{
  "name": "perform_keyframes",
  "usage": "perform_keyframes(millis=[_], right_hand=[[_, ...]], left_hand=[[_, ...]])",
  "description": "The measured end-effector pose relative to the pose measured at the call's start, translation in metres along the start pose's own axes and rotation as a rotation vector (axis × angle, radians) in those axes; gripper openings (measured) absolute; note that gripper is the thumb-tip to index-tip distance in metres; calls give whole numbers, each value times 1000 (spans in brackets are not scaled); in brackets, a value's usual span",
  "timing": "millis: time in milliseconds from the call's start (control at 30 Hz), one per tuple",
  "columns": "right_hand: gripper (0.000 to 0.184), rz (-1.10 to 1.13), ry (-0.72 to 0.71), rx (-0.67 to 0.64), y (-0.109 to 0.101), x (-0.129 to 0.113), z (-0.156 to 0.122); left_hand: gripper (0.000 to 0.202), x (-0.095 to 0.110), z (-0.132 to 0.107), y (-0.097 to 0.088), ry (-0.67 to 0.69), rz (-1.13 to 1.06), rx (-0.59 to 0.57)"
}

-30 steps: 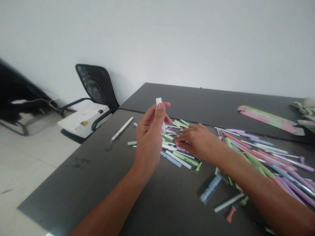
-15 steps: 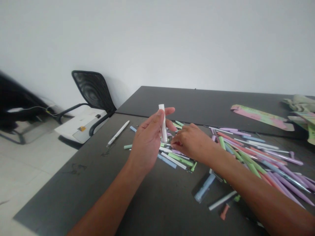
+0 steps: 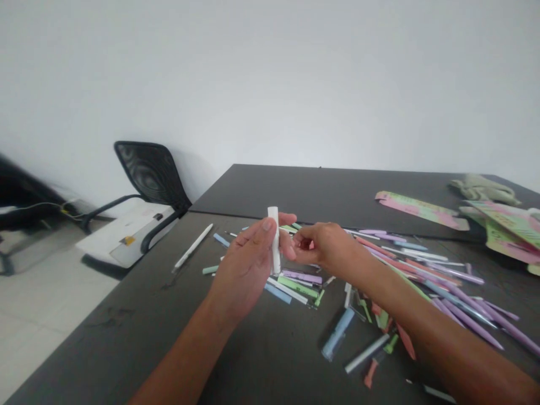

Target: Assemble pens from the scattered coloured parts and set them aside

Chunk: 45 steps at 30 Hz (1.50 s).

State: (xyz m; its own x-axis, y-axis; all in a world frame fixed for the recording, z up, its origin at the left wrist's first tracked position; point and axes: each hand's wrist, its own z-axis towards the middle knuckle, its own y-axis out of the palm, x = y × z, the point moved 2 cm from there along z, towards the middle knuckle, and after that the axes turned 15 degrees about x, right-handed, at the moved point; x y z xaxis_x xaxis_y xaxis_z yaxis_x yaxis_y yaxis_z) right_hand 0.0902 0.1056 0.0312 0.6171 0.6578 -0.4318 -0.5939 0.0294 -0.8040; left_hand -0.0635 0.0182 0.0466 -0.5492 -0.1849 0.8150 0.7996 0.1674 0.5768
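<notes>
My left hand (image 3: 244,264) holds a white paper tube (image 3: 274,239) upright between thumb and fingers. My right hand (image 3: 323,244) is raised just beside that tube, its fingers curled together; whether they pinch something small is hidden. Below both hands lies a scatter of short pastel paper tubes (image 3: 297,287) in white, green, blue and lilac. Longer tubes (image 3: 447,275) in pink, lilac, green and blue fan out under my right forearm. A loose white stick (image 3: 192,247) lies left of my left hand.
Everything lies on a dark grey table (image 3: 126,292) with a nearer edge at the left. Printed pink-and-green paper sheets (image 3: 422,209) and a crumpled cloth (image 3: 483,188) lie at the far right. A black mesh chair (image 3: 149,174) stands beyond the table's left side.
My right hand has lifted from the small tubes and moved nearer the white tube. The left hand keeps hold of it. The whole scene sits lower in view as my head tilts.
</notes>
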Motion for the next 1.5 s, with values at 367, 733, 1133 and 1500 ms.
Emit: perform_keyframes(millis=[367, 733, 1133, 1500], right_hand=[[29, 283, 250, 398, -94, 16, -80], [34, 657, 372, 603, -89, -11, -126], [13, 514, 9, 701, -70, 2, -152], [23, 219, -81, 524, -61, 8, -152]], left_hand=[[29, -30, -32, 5, -1, 449, -381], [28, -43, -51, 23, 64, 646, -619], [36, -52, -55, 23, 71, 719, -623], [37, -61, -57, 22, 60, 742, -598]])
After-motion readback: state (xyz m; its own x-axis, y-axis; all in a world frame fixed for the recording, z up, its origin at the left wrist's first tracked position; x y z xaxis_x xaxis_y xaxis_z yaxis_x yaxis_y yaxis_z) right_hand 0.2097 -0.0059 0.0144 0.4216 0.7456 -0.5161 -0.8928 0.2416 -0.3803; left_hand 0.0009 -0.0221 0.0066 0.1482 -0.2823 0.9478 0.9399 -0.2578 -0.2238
